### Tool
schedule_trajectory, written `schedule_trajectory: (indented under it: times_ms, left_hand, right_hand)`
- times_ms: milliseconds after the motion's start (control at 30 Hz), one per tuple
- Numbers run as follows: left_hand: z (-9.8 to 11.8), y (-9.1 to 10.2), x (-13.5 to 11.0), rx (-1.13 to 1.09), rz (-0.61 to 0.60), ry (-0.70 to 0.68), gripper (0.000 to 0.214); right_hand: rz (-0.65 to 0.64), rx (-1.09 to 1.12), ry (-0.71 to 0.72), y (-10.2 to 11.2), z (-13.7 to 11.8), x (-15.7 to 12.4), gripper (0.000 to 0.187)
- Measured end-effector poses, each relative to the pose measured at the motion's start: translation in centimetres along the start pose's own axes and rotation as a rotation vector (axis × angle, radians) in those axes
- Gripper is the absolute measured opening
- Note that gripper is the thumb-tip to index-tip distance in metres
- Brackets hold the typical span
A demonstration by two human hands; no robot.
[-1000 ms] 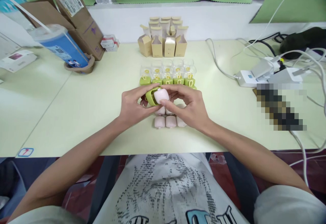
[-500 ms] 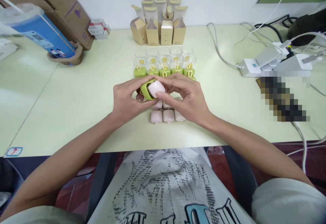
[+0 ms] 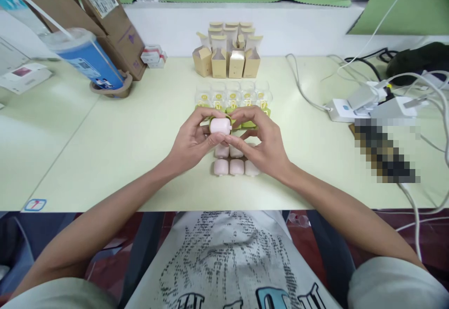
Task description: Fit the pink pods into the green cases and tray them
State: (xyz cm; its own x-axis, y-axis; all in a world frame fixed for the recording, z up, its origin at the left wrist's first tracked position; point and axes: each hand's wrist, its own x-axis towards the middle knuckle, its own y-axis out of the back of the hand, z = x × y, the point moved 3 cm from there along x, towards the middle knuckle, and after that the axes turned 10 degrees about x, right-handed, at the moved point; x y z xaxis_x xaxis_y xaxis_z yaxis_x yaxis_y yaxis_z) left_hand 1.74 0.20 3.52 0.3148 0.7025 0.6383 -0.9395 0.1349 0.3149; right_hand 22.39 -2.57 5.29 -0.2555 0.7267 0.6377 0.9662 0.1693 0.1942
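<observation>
Above our pale-green tabletop (image 3: 122, 136), mid-frame, our hands (image 3: 189, 143) grip a rounded pink case (image 3: 220, 126) in a curved green shell (image 3: 211, 125), best kept aligned.

Red 7 on the blue-edged sticker (image 3: 35, 204)

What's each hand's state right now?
Left hand: closed, holding a green cover with a pink rounded piece in its opening.
Right hand: closed, fingertips on the same cover's right side; grip firmness can't be told.
</observation>
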Motion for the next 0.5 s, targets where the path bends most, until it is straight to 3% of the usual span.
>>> schedule_trajectory:
  times_ms: [167,333,500]
  left_hand:
    - [0.4,-0.1,-0.3,-0.104,-0.01,0.071,0.034]
    - [1.0,0.0,-0.4,-0.009,-0.059,0.128,0.039]
    - [1.5,0.0,-0.4,0.072,-0.038,0.065,0.036]
  right_hand:
    - [-0.036,0.059,-0.021,0.2,-0.1,0.2,0.02]
    - [-0.011,-0.044,0.075,0.2,0.0,0.0,0.016]
    - [-0.008,-0.112,0.184,0.2,-0.2,0.1,0.019]
